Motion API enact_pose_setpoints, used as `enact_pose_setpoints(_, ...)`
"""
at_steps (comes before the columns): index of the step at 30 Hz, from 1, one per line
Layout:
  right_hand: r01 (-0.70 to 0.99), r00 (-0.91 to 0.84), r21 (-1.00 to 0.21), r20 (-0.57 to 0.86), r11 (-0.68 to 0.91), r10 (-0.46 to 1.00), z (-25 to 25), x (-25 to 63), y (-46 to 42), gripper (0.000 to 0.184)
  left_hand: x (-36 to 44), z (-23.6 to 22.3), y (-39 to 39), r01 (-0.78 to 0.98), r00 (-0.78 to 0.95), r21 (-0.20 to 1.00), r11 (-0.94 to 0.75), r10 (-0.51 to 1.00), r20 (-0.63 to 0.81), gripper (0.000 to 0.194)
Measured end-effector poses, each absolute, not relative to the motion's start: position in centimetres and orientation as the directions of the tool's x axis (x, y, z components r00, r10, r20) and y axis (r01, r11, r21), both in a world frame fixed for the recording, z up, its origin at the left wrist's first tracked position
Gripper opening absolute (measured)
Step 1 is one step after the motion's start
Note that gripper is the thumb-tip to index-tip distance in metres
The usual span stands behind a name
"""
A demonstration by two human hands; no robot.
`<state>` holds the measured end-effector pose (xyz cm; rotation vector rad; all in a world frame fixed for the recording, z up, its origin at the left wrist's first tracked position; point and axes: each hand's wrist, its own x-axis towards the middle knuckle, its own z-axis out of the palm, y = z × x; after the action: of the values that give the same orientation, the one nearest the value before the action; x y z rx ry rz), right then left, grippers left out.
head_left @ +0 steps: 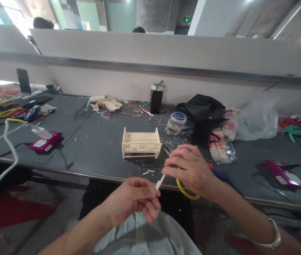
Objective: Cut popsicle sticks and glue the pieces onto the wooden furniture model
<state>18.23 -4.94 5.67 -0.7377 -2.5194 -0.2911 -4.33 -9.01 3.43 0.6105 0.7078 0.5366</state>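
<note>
My left hand [142,198] pinches short pale wooden sticks [158,186] between thumb and fingers, just in front of the table edge. At the upper end of the longer stick, my right hand [190,170] closes its fingertips on it. A yellow looped handle [187,193] shows under my right hand, and a grey metal tip [167,151] pokes out beyond its fingers; whether the palm grips this tool is hidden. Behind the hands, a small wooden model bed [141,143] stands upright on the dark table. Short stick offcuts [148,172] lie before it.
A clear jar with a blue lid [176,123], a black bag [203,108] and plastic-wrapped sticks [222,145] stand right of the model. Purple boxes with cables [45,142] sit at both sides. A phone [156,102] leans near the partition [140,79]. Crumbs dot the table.
</note>
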Motion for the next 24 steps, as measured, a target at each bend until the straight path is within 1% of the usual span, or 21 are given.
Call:
enact_pose_setpoints(2, 0.575, -0.715, 0.065, 0.524, 0.816, 0.463, 5.5, 18.4, -5.2, 0.027, -4.2, 3.1, -9.0, -0.243, 0.618, 0.700, 0.672, 0.663, -0.422, 0.017)
enact_pose_setpoints(4, 0.670, -0.634, 0.062, 0.566, 0.740, 0.527, 4.9, 18.7, -5.6, 0.030, -4.2, 2.7, -8.9, -0.245, 0.580, 0.735, 0.633, 0.703, -0.412, 0.019)
enact_pose_setpoints(5, 0.740, -0.568, 0.053, 0.583, 0.670, 0.581, 4.3, 19.0, -5.9, 0.032, -4.2, 2.5, -8.9, -0.243, 0.560, 0.754, 0.610, 0.723, -0.405, 0.021)
enact_pose_setpoints(7, 0.872, -0.419, 0.027, 0.560, 0.490, 0.715, 2.3, 19.9, -6.7, 0.035, -4.2, 2.0, -8.8, -0.228, 0.522, 0.787, 0.573, 0.754, -0.397, 0.023)
enact_pose_setpoints(9, 0.945, -0.302, 0.012, 0.424, 0.328, 0.854, -0.2, 21.0, -7.5, 0.040, -4.3, 1.6, -8.8, -0.212, 0.492, 0.807, 0.552, 0.773, -0.400, 0.024)
enact_pose_setpoints(11, 0.977, -0.189, -0.041, 0.285, 0.209, 0.940, -2.3, 21.9, -8.1, 0.047, -4.4, 1.2, -8.6, -0.204, 0.467, 0.814, 0.544, 0.785, -0.407, 0.023)
enact_pose_setpoints(13, 0.983, -0.096, -0.140, 0.174, 0.121, 0.980, -3.4, 22.6, -8.5, 0.053, -4.3, 1.0, -8.4, -0.197, 0.455, 0.827, 0.526, 0.797, -0.398, 0.024)
enact_pose_setpoints(15, 0.966, -0.001, -0.258, 0.088, 0.024, 0.996, -3.2, 22.9, -8.7, 0.058, -4.1, 0.9, -8.1, -0.194, 0.449, 0.847, 0.495, 0.813, -0.372, 0.025)
enact_pose_setpoints(17, 0.910, 0.102, -0.404, 0.001, -0.093, 0.995, -2.3, 23.3, -9.2, 0.064, -3.8, 0.9, -7.8, -0.200, 0.440, 0.862, 0.467, 0.829, -0.346, 0.026)
enact_pose_setpoints(18, 0.852, 0.141, -0.503, -0.047, -0.145, 0.989, -1.8, 23.5, -9.6, 0.065, -3.6, 1.0, -7.6, -0.205, 0.434, 0.865, 0.458, 0.835, -0.339, 0.027)
enact_pose_setpoints(19, 0.769, 0.167, -0.610, -0.097, -0.191, 0.981, -1.4, 23.7, -10.2, 0.066, -3.5, 1.0, -7.5, -0.206, 0.429, 0.868, 0.452, 0.839, -0.336, 0.027)
enact_pose_setpoints(21, 0.530, 0.168, -0.803, -0.218, -0.274, 0.962, -1.1, 23.9, -11.9, 0.064, -3.2, 1.1, -7.1, -0.192, 0.420, 0.873, 0.448, 0.842, -0.340, 0.028)
enact_pose_setpoints(22, 0.404, 0.152, -0.856, -0.285, -0.322, 0.946, -1.1, 23.9, -12.9, 0.063, -3.1, 1.2, -7.0, -0.181, 0.415, 0.875, 0.450, 0.841, -0.347, 0.028)
enact_pose_setpoints(24, 0.203, 0.094, -0.887, -0.405, -0.416, 0.910, -1.7, 23.4, -14.9, 0.062, -2.7, 1.2, -6.6, -0.147, 0.415, 0.880, 0.452, 0.836, -0.359, 0.028)
